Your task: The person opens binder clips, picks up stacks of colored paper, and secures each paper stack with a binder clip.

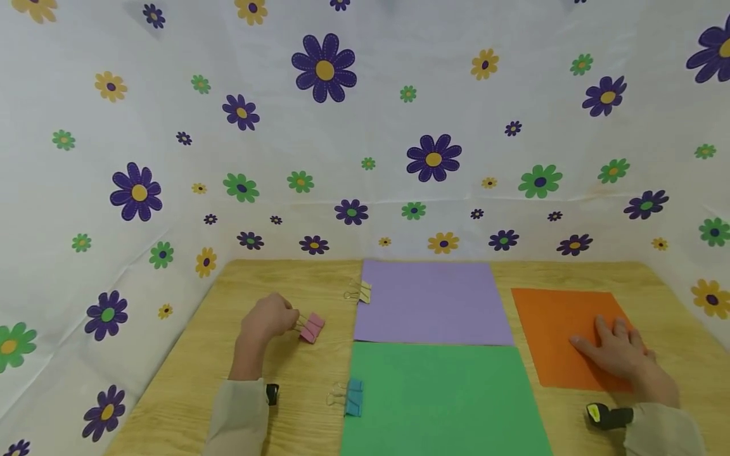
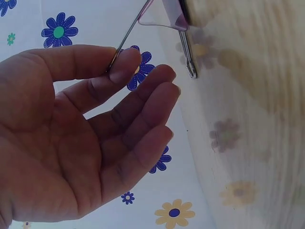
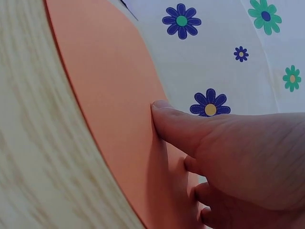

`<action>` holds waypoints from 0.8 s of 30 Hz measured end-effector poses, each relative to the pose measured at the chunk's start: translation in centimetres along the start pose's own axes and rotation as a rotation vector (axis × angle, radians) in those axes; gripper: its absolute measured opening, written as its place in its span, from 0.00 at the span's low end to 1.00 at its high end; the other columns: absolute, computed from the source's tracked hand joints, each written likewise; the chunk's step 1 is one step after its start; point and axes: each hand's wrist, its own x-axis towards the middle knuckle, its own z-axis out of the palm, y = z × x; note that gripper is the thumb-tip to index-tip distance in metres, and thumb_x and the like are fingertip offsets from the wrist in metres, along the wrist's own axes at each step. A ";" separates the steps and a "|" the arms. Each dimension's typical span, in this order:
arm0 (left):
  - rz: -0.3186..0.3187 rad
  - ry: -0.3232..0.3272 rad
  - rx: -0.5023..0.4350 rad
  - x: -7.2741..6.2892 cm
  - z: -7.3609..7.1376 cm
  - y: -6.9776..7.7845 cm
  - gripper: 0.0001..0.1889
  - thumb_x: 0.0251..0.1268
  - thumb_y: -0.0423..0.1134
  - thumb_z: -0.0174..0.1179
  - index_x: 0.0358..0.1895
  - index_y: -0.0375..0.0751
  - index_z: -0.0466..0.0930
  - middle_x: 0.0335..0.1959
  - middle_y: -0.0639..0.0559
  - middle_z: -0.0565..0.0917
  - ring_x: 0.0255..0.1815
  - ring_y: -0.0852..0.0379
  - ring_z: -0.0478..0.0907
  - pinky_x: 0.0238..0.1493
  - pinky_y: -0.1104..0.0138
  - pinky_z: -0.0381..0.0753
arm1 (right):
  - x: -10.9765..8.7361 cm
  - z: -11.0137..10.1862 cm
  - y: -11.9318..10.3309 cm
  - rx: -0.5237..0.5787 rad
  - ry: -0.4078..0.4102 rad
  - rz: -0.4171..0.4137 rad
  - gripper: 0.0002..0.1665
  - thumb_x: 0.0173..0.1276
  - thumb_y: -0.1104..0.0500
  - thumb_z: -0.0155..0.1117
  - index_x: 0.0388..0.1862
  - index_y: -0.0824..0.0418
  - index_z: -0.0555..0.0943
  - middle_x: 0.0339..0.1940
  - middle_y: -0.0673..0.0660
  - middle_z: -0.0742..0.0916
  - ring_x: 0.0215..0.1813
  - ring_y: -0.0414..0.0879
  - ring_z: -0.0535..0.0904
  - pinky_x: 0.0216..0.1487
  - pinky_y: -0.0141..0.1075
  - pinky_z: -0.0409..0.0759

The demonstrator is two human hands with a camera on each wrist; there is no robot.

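Pinch on the left, flat contact on the right. Holding the pink binder clip (image 1: 312,328) by one wire handle (image 2: 129,36) in the left hand (image 1: 268,315) — clamping the wire end between thumb and index fingertip, curling the other three fingers loosely, well off the metal. Probably gripping that far back to leave the clip body free, standing out toward the sheets. Leaving the second handle (image 2: 187,55) loose beside the body in the left wrist view. Not making out any contact between clip and table (image 1: 285,275).

Resting the right hand (image 1: 618,353) on the right part of the orange sheet (image 1: 556,342), with fingers splayed apart, gripping nothing. Likely holding the paper flat and stopping a slide; not reading the pressure from here. Showing no clip on the visible orange edges.

Seeing a yellow clip (image 1: 365,292) biting the left edge of the purple sheet (image 1: 433,304), and a blue clip (image 1: 354,398) doing likewise on the green sheet (image 1: 441,399). Pointing handles left, off the paper — presumably for easy reach from that side. Lining up purple directly above green in the head view, leaving bare wood between those two and orange.
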 end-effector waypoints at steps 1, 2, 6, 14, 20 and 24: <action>0.003 0.000 -0.002 -0.1 0.1 0.0 0.21 0.66 0.39 0.52 0.11 0.47 0.64 0.11 0.58 0.62 0.15 0.61 0.56 0.20 0.70 0.56 | 0.0 0.1 0.0 -0.005 -0.003 0.001 0.61 0.74 0.28 0.41 0.71 0.83 0.41 0.66 0.89 0.40 0.64 0.90 0.35 0.56 0.81 0.45; 0.007 -0.002 -0.005 -0.2 0.1 -0.1 0.21 0.66 0.39 0.52 0.12 0.48 0.63 0.11 0.58 0.61 0.16 0.62 0.56 0.20 0.71 0.55 | 0.0 0.2 0.1 -0.008 -0.008 0.005 0.61 0.74 0.28 0.40 0.71 0.83 0.42 0.66 0.89 0.41 0.64 0.90 0.36 0.56 0.81 0.46; 0.018 -0.010 -0.013 -0.1 0.2 -0.2 0.21 0.66 0.39 0.52 0.12 0.48 0.61 0.11 0.58 0.60 0.16 0.62 0.55 0.20 0.71 0.55 | 0.2 0.3 0.4 -0.026 -0.009 0.012 0.62 0.73 0.27 0.40 0.71 0.83 0.43 0.65 0.89 0.42 0.63 0.90 0.38 0.55 0.81 0.48; 0.006 0.001 -0.034 0.0 0.3 -0.5 0.20 0.66 0.39 0.53 0.14 0.47 0.63 0.12 0.57 0.62 0.16 0.61 0.57 0.20 0.70 0.56 | 0.4 0.1 0.6 -0.022 -0.008 0.006 0.62 0.73 0.27 0.40 0.71 0.83 0.41 0.65 0.89 0.41 0.64 0.89 0.36 0.55 0.81 0.45; 0.017 0.003 -0.032 -0.5 0.6 -0.2 0.07 0.68 0.36 0.54 0.33 0.37 0.74 0.24 0.49 0.73 0.24 0.55 0.68 0.24 0.66 0.66 | 0.3 0.2 0.4 -0.023 0.004 0.004 0.61 0.74 0.28 0.40 0.71 0.83 0.41 0.66 0.89 0.41 0.64 0.88 0.35 0.55 0.81 0.45; 0.015 0.004 -0.038 -0.6 0.8 -0.2 0.05 0.68 0.34 0.52 0.35 0.35 0.73 0.26 0.47 0.73 0.26 0.53 0.69 0.25 0.65 0.66 | 0.2 0.3 0.4 -0.018 0.012 0.006 0.61 0.74 0.28 0.41 0.71 0.83 0.41 0.66 0.89 0.41 0.65 0.88 0.35 0.55 0.81 0.45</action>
